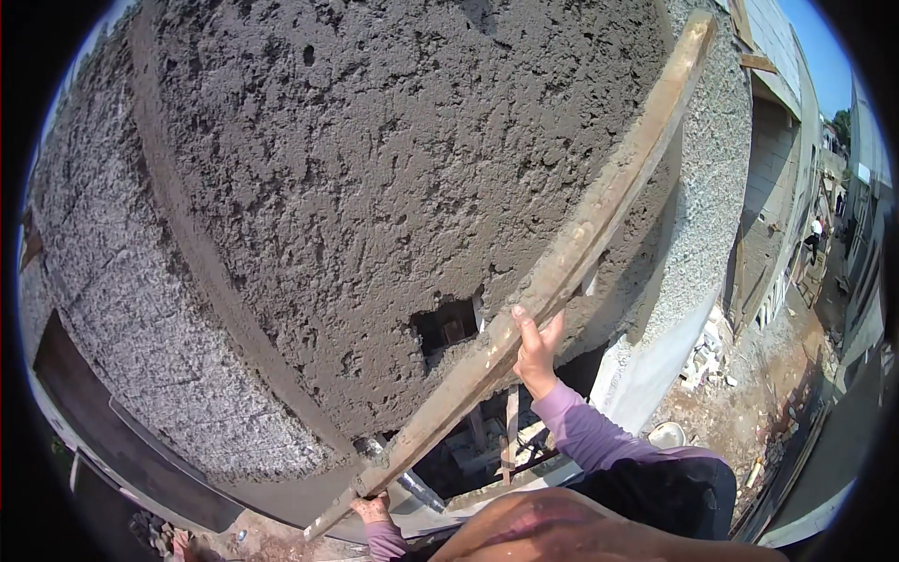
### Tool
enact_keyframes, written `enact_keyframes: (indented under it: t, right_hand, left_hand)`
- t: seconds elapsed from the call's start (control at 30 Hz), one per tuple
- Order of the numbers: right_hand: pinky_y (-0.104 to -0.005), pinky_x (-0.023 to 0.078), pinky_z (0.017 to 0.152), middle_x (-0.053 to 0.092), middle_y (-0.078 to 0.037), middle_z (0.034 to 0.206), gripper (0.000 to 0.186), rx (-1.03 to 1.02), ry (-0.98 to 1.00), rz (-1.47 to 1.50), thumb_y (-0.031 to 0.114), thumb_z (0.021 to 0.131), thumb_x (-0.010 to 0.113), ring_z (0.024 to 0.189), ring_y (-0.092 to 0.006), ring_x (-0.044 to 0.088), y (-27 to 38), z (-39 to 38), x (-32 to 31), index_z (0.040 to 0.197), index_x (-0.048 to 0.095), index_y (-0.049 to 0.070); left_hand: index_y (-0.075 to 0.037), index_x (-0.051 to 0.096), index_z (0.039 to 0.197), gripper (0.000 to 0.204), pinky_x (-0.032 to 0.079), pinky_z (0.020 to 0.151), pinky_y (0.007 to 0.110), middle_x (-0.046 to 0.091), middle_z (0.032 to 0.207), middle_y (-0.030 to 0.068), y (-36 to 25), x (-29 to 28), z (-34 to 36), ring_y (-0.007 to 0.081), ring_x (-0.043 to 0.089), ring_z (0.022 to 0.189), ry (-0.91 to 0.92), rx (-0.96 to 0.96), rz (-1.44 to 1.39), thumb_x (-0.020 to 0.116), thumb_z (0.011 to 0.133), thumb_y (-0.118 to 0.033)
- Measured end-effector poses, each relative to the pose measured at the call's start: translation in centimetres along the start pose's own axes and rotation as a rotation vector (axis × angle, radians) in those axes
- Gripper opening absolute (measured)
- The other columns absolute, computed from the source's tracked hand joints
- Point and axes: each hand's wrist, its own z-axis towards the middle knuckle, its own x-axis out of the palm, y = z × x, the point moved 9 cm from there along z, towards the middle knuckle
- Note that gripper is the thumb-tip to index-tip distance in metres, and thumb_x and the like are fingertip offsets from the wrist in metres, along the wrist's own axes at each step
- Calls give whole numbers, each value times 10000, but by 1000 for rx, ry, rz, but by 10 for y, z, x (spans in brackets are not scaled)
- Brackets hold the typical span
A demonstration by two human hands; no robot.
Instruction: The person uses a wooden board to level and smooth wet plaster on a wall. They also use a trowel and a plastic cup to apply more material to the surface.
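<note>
Place: an outdoor building site, in daylight. Evidence as follows. Wall [393, 169], broad, coated in coarse grey mortar, pitted and unpainted, with a smoother raised strip [173, 201] along its left side. Opening [444, 328], small, roughly rectangular, ragged-edged, cut through the coat. Neighbouring wall section [140, 328], paler, rough-faced. Long wooden board [599, 220], edges caked with mortar, slanting across the wall. Heap of pale rubble [709, 356], broken pieces, on the right. Ground [787, 365], bare brown earth, strewn with debris. Further bare walls [773, 173] beyond. Distant person [815, 236], standing in the passage. Strip of blue sky [817, 42], upper right.
</note>
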Motion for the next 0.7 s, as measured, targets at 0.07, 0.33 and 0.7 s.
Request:
enact_keyframes:
  t: [0.07, 0.33, 0.7]
  right_hand:
    - [-366, 393, 1053, 434, -146, 1401, 770, -152, 93, -234, 41, 877, 672, 1243, -208, 467, 2, 9, -5, 1510, 235, 2]
    - [-409, 415, 1085, 391, -204, 1466, 726, -225, 127, -298, 30, 901, 654, 1287, -278, 473, 37, -16, 57, 1506, 253, -6]
    - [-446, 524, 1046, 397, -228, 1437, 683, -181, 235, -285, -1, 895, 625, 1222, -289, 535, 39, -10, 50, 1468, 254, 28]
  left_hand:
    - [-113, 652, 1232, 457, 520, 960, 580, 678, 1223, 127, 32, 11, -6, 343, 651, 1128, -173, -20, 61, 490, 913, -396]
    - [-88, 570, 1297, 494, 409, 1045, 633, 547, 1395, 158, 34, -5, -7, 387, 543, 1249, -222, -1, -15, 396, 948, -391]
    - [-92, 585, 1239, 441, 448, 995, 586, 614, 1283, 105, 69, -21, -26, 355, 602, 1137, -395, 27, -39, 428, 963, -398]
